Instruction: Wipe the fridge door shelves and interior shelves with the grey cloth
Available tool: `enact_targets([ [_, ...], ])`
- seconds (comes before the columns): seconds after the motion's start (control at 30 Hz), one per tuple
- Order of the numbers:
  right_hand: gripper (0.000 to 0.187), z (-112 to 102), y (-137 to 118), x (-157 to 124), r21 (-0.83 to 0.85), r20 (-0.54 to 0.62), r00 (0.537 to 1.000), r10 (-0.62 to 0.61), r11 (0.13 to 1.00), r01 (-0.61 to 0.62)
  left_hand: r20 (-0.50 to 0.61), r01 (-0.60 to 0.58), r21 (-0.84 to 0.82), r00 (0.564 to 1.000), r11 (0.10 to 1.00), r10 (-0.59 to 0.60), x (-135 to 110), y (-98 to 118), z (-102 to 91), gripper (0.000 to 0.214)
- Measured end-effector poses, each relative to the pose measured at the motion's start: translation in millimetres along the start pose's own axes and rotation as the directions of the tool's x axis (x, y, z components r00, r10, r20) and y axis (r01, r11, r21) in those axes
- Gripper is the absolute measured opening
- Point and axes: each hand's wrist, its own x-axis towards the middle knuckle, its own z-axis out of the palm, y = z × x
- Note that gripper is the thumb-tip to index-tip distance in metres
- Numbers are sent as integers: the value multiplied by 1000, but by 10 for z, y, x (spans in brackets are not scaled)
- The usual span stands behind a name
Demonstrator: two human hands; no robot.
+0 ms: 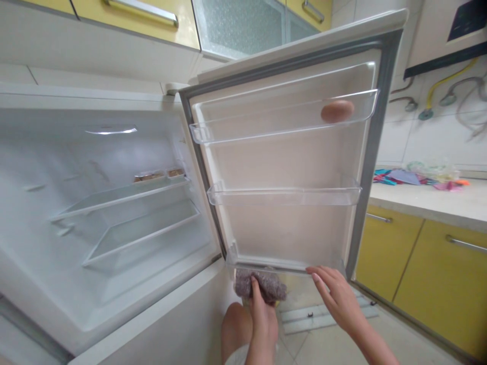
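Observation:
My left hand [259, 294] grips a grey-brown cloth [272, 285] below the lowest clear shelf [266, 267] of the fridge door [285, 159]. The cloth looks bunched and fuzzy, and its upper edge is close to the underside of that shelf. To the right, my right hand [332, 291] has its fingers stretched out, with the fingertips at the front edge of the same shelf. A brown egg [337, 111] sits at the right end of the top door shelf [281, 124]. The middle door shelf [285, 196] holds nothing that I can see.
The fridge interior [125, 284] stands open at left, with two glass shelves and food packs [150, 176] at the back. Yellow cabinets [437, 263] and a counter [449, 203] with colourful cloths or bags [411, 177] lie at right. My knee [236, 327] is below.

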Motion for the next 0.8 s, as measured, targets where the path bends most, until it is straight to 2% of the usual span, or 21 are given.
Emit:
enact_targets([
  [0.13,43,-12,17,12,13,-14,1000,7,1000,-7,62,193,-93,980,977,-188,-128,-164,78,49],
  [0.33,49,-88,33,22,58,-4,999,51,997,-51,145,314,-11,940,949,-309,-387,-555,223,63],
  [0.43,47,-100,41,37,54,3,1000,31,998,-32,219,387,36,896,921,-386,-504,-765,290,72],
  [0.5,43,-106,54,35,47,-9,1000,-9,999,10,244,407,28,883,913,-401,-533,-830,310,72],
  [0.57,38,-110,65,-15,50,-74,995,-72,996,75,240,418,26,879,908,-412,-524,-825,313,68],
  [0.63,35,-92,63,-157,99,-213,973,-91,988,115,213,422,25,883,906,-418,-498,-777,307,66],
  [0.67,32,-64,56,-269,149,-284,957,-64,983,109,201,421,19,887,907,-416,-486,-748,305,67],
  [0.73,28,53,29,-561,293,-355,930,91,956,18,188,415,0,893,910,-408,-470,-702,304,70],
  [0.8,36,263,-6,-884,436,-251,911,326,879,-194,169,405,-1,901,914,-399,-467,-677,307,69],
])
